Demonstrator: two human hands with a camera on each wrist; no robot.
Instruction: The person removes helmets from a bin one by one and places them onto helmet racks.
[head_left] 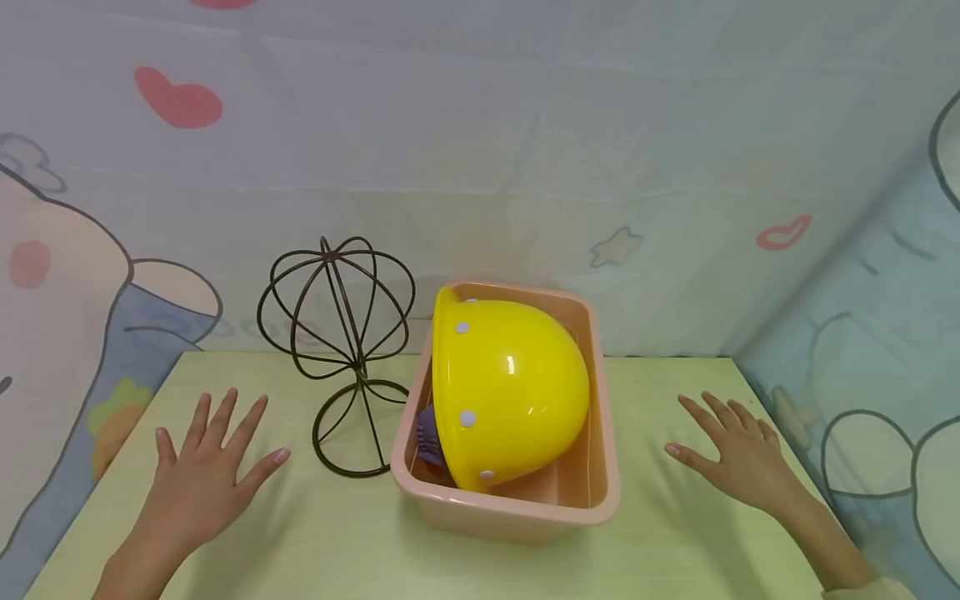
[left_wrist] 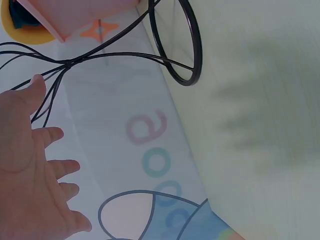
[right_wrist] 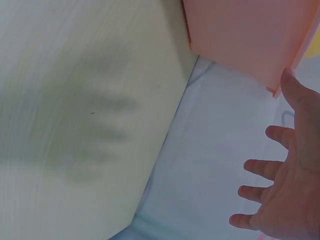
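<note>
A pink plastic bin (head_left: 517, 521) stands on the table. A glossy yellow helmet (head_left: 517, 383) with pale round dots lies on its side in it. Part of a dark purple item (head_left: 429, 437) shows beside the helmet's rim; the rest is hidden. Left of the bin stands a black wire rack (head_left: 360, 367) with a globe-shaped top and a round base. My left hand (head_left: 198, 483) hovers over the table left of the rack, fingers spread, holding nothing. On the other side, my right hand (head_left: 738, 450) hovers right of the bin, fingers spread, also holding nothing.
The pale wooden table (head_left: 315, 542) ends against a printed cloth backdrop (head_left: 480, 167) at the back. More printed cloth hangs along the left and right sides. The rack's base sits close against the bin's left side.
</note>
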